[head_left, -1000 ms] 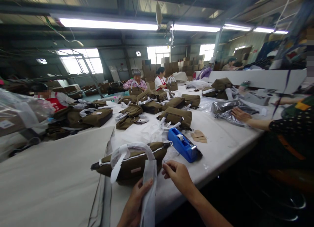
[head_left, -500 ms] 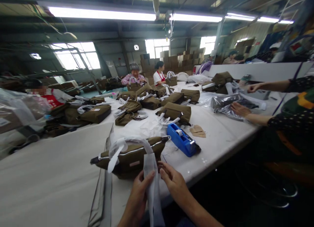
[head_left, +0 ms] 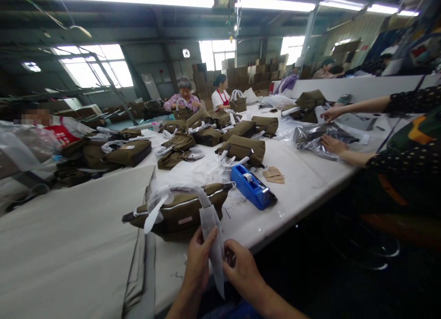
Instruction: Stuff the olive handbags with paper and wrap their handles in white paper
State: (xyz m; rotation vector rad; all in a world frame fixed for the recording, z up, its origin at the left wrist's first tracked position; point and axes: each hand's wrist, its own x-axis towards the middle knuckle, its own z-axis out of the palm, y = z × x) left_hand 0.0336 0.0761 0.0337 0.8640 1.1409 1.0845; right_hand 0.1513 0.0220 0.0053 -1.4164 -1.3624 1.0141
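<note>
An olive handbag (head_left: pixel 179 218) with a silver zip stands at the table's near edge. White wrapping covers its handles. A loose strip of translucent white wrapping paper (head_left: pixel 212 225) hangs from the near handle toward me, folded lengthwise. My left hand (head_left: pixel 200 259) is closed on this strip, thumb on top. On the strip's right edge, lower down, my right hand (head_left: pixel 243 268) has its fingers curled in a pinch. A blue tape dispenser (head_left: pixel 251 186) sits to the right beyond the bag.
Several olive handbags (head_left: pixel 241 149) with wrapped handles lie farther back, near brown paper pieces (head_left: pixel 274 175). On the right, a co-worker's hands (head_left: pixel 334 145) handle a bag in clear plastic (head_left: pixel 306 136). Other people sit across the table (head_left: pixel 69 227).
The wrapping strip is folded narrower, its lower end now tapering. My right hand has moved down along it. The co-worker's far hand has come down to the plastic. The view has tilted slightly downward.
</note>
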